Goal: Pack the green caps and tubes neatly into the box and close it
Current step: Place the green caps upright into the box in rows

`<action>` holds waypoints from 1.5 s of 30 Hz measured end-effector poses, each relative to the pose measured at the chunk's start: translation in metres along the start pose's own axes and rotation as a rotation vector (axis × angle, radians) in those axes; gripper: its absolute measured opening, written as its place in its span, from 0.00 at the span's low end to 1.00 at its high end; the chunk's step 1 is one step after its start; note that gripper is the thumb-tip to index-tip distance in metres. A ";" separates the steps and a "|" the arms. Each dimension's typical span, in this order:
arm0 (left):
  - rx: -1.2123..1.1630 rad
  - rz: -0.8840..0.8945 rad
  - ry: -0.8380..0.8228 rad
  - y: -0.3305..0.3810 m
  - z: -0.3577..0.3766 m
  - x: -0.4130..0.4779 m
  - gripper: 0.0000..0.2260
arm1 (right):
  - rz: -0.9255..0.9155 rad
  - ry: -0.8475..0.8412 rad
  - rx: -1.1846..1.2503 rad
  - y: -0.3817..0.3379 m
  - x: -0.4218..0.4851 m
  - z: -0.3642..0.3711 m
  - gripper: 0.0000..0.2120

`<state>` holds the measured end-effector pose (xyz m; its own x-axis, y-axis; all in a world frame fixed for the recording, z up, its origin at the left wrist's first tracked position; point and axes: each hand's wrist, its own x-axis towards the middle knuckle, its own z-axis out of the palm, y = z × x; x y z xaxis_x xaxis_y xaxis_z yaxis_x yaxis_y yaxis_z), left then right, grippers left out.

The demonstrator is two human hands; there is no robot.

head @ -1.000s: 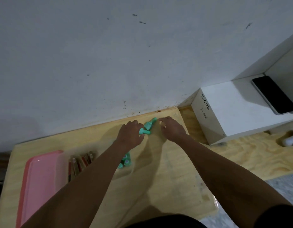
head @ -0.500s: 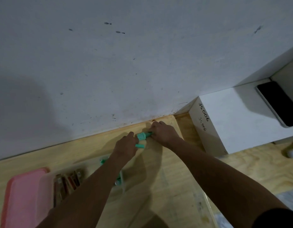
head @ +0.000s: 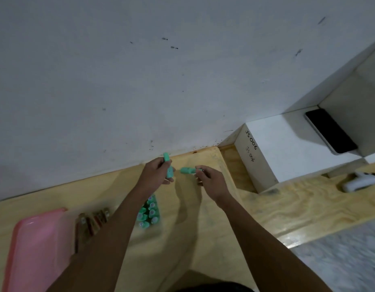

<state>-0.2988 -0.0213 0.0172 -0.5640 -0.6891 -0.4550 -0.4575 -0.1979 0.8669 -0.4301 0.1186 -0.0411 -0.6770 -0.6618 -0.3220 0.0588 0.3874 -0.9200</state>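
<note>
Risen off the desk [head: 203, 239] and parted, the left hand [head: 156, 175] gripped two green tubes [head: 169, 172] and the right hand [head: 211, 182] pinched a third tube [head: 187, 170], so these strays seemed bound next for the open box [head: 161, 218] under the left forearm

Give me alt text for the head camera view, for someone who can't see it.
Above a wooden table, a person's left hand grips two green tubes and the right hand pinches another green tube. Below the left forearm, a clear box holds rows of green caps, beside a pink lid.
</note>
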 end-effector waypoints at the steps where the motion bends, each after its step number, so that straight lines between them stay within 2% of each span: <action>1: -0.045 0.001 -0.002 0.002 -0.004 -0.008 0.09 | 0.003 0.002 0.032 -0.004 -0.006 0.002 0.10; 7: -0.236 -0.018 -0.024 -0.004 -0.030 -0.053 0.10 | -0.100 -0.029 0.065 -0.031 -0.037 0.007 0.10; 15: -0.317 -0.007 0.029 -0.029 -0.064 -0.098 0.07 | -0.281 -0.131 -0.169 -0.059 -0.072 0.018 0.08; 18: -0.329 -0.022 0.055 -0.039 -0.070 -0.108 0.10 | -0.305 -0.183 -0.226 -0.064 -0.085 0.026 0.07; 25: -0.375 -0.071 0.237 -0.056 -0.076 -0.120 0.08 | -0.330 -0.283 -0.358 -0.062 -0.104 0.038 0.05; 29: -0.261 -0.037 0.297 -0.065 -0.078 -0.125 0.07 | -0.403 -0.328 -0.576 -0.060 -0.107 0.040 0.08; 37: 0.175 0.131 0.190 -0.085 -0.087 -0.131 0.09 | -0.582 -0.552 -0.990 -0.064 -0.108 0.053 0.12; 41: 0.259 0.159 0.135 -0.094 -0.092 -0.134 0.10 | -0.651 -0.627 -1.228 -0.062 -0.110 0.070 0.13; 45: 0.322 0.144 0.125 -0.102 -0.093 -0.136 0.11 | -0.658 -0.627 -1.353 -0.058 -0.110 0.085 0.13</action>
<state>-0.1112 0.0279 0.0095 -0.5590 -0.7779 -0.2871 -0.5838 0.1232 0.8025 -0.2963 0.1147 0.0283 0.0837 -0.9433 -0.3213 -0.9833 -0.0259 -0.1803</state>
